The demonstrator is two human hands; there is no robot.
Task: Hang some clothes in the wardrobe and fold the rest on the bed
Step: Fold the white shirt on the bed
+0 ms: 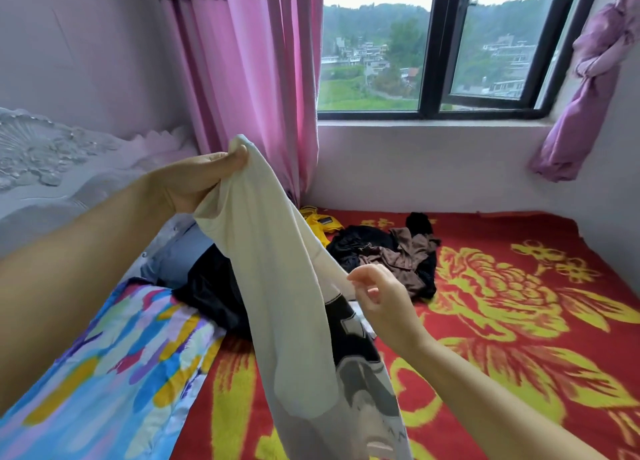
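A cream garment hangs above the bed, its top edge pinched by the left hand; the right hand hovers just beside it, fingers loosely spread, holding nothing. Dark and brown clothes lie heaped farther back on the red floral blanket, a pink curtain and window beyond.

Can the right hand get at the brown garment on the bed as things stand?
Probably yes: the right hand is open and holds nothing, and the brown garment lies uncovered atop the pile just beyond it, nothing between.
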